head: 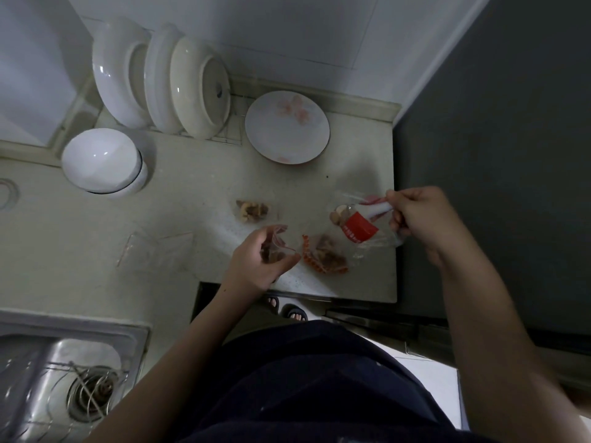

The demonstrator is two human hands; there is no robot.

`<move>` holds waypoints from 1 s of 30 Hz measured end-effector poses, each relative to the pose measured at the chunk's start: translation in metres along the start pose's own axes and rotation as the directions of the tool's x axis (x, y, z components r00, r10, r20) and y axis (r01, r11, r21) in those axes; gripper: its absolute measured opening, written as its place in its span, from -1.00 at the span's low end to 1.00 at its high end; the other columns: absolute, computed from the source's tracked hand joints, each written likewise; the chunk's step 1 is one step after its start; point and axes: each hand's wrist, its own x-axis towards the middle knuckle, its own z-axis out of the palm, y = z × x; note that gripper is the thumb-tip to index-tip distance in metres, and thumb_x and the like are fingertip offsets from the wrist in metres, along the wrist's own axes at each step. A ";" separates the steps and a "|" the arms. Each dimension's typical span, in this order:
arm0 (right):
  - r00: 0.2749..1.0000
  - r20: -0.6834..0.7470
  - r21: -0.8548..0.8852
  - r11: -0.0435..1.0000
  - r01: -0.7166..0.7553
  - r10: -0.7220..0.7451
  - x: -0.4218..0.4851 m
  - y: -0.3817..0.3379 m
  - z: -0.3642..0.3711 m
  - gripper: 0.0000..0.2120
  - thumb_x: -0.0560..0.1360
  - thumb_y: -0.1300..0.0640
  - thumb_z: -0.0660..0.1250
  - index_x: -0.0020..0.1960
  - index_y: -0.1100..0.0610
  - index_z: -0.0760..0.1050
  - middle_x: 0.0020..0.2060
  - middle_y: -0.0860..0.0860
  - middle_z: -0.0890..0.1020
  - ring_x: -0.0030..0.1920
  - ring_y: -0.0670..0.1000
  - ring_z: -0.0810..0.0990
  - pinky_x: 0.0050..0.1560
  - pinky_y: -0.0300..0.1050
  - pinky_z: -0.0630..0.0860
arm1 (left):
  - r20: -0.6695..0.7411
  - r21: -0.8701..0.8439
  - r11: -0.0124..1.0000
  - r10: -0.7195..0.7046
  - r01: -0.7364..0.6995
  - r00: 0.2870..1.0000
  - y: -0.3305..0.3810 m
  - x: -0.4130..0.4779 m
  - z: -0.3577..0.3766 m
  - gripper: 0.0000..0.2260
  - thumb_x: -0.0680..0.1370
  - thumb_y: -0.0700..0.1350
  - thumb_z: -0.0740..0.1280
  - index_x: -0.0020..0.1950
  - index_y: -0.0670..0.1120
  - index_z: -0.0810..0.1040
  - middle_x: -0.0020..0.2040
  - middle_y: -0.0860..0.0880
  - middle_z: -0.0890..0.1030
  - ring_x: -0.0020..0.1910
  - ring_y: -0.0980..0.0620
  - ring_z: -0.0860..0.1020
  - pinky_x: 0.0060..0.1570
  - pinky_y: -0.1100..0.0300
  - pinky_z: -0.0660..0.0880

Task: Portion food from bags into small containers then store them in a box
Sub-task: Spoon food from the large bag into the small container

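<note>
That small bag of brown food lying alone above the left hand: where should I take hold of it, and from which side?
Judging by its pose, take the small bag from above, with a pinch grip on the loose clear plastic at its edge, not on the lumpy contents. It lies flat on the counter, apart from the other bags, and the left hand is nearest, though already holding something.

A pale speckled stone countertop fills the centre of a kitchen corner. At twelve o'clock, a round white plate with faint pink flowers lies flat beside three white ceramic dishes standing on edge in a wire rack. At ten o'clock sits a glossy white domed bowl turned upside down. A stainless steel sink with a round drain strainer occupies seven o'clock; a dark grey panel rises at three o'clock.
</note>
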 end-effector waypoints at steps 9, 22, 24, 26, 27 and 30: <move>0.993 -0.121 0.145 0.989 0.010 0.008 -0.018 -0.003 0.014 -0.69 0.58 0.14 0.24 -0.29 0.09 0.62 -0.66 -0.09 0.41 -0.49 -0.03 0.38 -0.33 -0.16 0.33 | 0.004 -0.023 1.000 0.021 -0.021 1.000 0.002 -0.002 0.000 -0.54 0.41 0.09 0.51 0.26 0.12 0.47 0.00 0.20 0.59 0.01 0.51 0.48 -0.13 0.59 0.42; 0.984 -0.123 0.528 0.848 -0.044 0.128 -0.042 0.011 0.017 -0.76 0.58 0.21 0.24 -0.13 0.26 0.63 -0.59 -0.05 0.32 -0.54 -0.10 0.32 -0.58 -0.30 0.26 | 0.041 -0.070 0.989 0.133 -0.130 0.990 0.013 -0.001 0.004 -0.56 0.44 -0.02 0.51 0.28 0.12 0.49 0.04 0.37 0.53 0.06 0.29 0.54 -0.03 0.39 0.52; 0.986 -0.117 0.539 0.842 -0.038 0.119 -0.044 0.010 0.017 -0.75 0.58 0.21 0.24 -0.15 0.24 0.64 -0.58 -0.03 0.31 -0.54 -0.09 0.31 -0.57 -0.30 0.26 | 0.047 -0.074 0.987 0.144 -0.140 0.988 0.015 -0.001 0.004 -0.56 0.44 -0.03 0.51 0.27 0.12 0.48 0.05 0.36 0.53 0.09 0.30 0.53 -0.03 0.47 0.46; 0.988 -0.112 0.539 0.842 -0.027 0.103 -0.046 0.007 0.017 -0.75 0.58 0.21 0.23 -0.15 0.24 0.64 -0.58 -0.03 0.31 -0.54 -0.09 0.31 -0.57 -0.30 0.26 | 0.056 -0.076 0.986 0.156 -0.151 0.986 0.019 -0.001 0.003 -0.57 0.44 -0.03 0.51 0.25 0.16 0.47 0.06 0.36 0.54 0.10 0.30 0.54 -0.01 0.49 0.45; 0.990 -0.109 0.540 0.842 -0.020 0.093 -0.047 0.006 0.017 -0.75 0.58 0.22 0.23 -0.15 0.24 0.65 -0.58 -0.03 0.31 -0.54 -0.09 0.31 -0.57 -0.30 0.26 | 0.058 -0.076 0.985 0.163 -0.158 0.985 0.021 0.000 0.003 -0.57 0.44 -0.03 0.51 0.23 0.20 0.46 0.08 0.36 0.55 0.10 0.31 0.53 -0.01 0.50 0.44; 0.995 -0.089 0.529 0.849 0.005 0.050 -0.051 -0.002 0.018 -0.73 0.59 0.22 0.22 -0.18 0.22 0.65 -0.59 -0.03 0.30 -0.54 -0.08 0.30 -0.57 -0.30 0.24 | 0.040 -0.081 0.982 0.174 -0.170 0.984 0.024 0.001 0.003 -0.57 0.43 -0.02 0.51 0.21 0.24 0.45 0.09 0.27 0.58 0.12 0.32 0.53 0.00 0.53 0.42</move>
